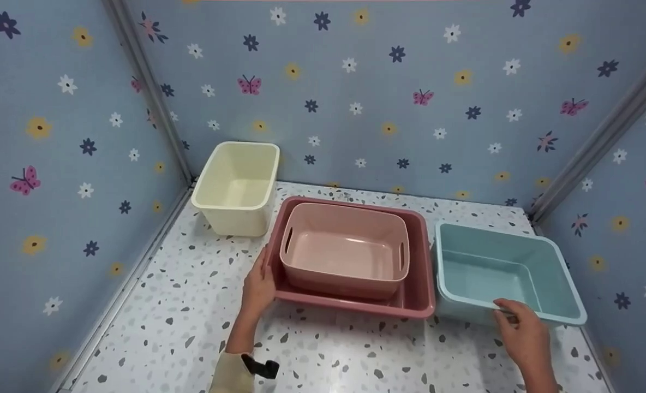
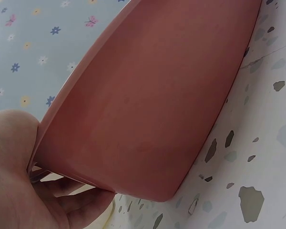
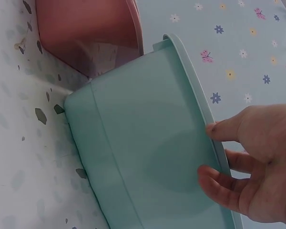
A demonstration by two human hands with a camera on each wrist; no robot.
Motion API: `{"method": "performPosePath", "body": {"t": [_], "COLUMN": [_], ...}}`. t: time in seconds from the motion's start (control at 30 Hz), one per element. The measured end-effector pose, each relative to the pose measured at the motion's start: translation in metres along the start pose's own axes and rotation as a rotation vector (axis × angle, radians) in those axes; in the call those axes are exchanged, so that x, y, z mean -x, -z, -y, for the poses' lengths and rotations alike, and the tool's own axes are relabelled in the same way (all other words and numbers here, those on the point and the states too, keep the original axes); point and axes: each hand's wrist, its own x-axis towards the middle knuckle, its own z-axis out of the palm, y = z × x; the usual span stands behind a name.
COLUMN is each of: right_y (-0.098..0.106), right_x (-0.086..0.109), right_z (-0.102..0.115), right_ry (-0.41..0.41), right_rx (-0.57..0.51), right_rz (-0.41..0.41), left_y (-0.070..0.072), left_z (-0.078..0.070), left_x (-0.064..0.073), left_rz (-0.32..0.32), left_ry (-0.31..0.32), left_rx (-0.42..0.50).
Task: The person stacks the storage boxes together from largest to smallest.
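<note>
Red tub (image 1: 356, 307) mouth up, long axis crosswise

Left hand (image 1: 258, 287): we hold the dark pink tub (image 1: 350, 307) at its left rim.
Right hand (image 1: 524, 330): we pinch the blue tub (image 1: 484, 275) by its front rim.
Pale pink basket (image 1: 339, 256): we see it sitting inside the dark pink tub.
Cream bin (image 1: 235, 221): upright, behind our left hand.

Your left hand (image 1: 258, 286), one: gripping, thumb parted from the fingers, fingers pointing forward, at the end of a left forearm (image 1: 241, 334) rising from the head view's lower edge. Your right hand (image 1: 525, 333), one: pinching, digits bent with gaps between, tilted leftward from a right forearm (image 1: 541, 376) entering lower right.
</note>
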Motion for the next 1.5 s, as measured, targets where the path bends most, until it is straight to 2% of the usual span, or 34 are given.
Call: {"method": "performPosePath", "body": {"t": [0.27, 0.73, 0.87, 1.0, 1.1, 1.2, 1.27, 1.37, 1.5], "right_y": [0.001, -0.001, -0.001, 0.0, 0.003, 0.008, 0.013, 0.022, 0.036], "right_x": [0.004, 0.011, 0.011, 0.014, 0.015, 0.013, 0.012, 0.008, 0.002], "right_z": [0.001, 0.0, 0.0, -0.001, -0.004, -0.006, -0.007, -0.007, -0.01], "right_ry": [-0.031, -0.05, -0.045, -0.02, -0.005, -0.025, -0.058, -0.122, -0.178], "right_rx": [-0.027, -0.008, -0.035, -0.073, -0.102, -0.103, -0.089, -0.07, -0.041], "right_rz": [-0.003, -0.003, -0.002, -0.014, -0.047, -0.117, -0.178, -0.247, -0.276], "left_y": [-0.001, 0.0, 0.0, -0.001, -0.002, -0.004, -0.005, -0.009, -0.019], "left_z": [-0.003, 0.0, 0.0, -0.002, -0.007, -0.017, -0.025, -0.04, -0.06], "left_x": [-0.003, -0.001, -0.001, 0.003, 0.006, 0.01, 0.015, 0.023, 0.032], "left_rz": [0.019, 0.032, 0.007, -0.079, -0.2, -0.348, -0.424, -0.461, -0.426], "left_ry": [-0.011, 0.015, 0.016, 0.001, -0.057, -0.158, -0.239, -0.322, -0.383], "left_rx": [0.015, -0.004, 0.001, -0.008, -0.062, -0.143, -0.176, -0.169, -0.106]}}
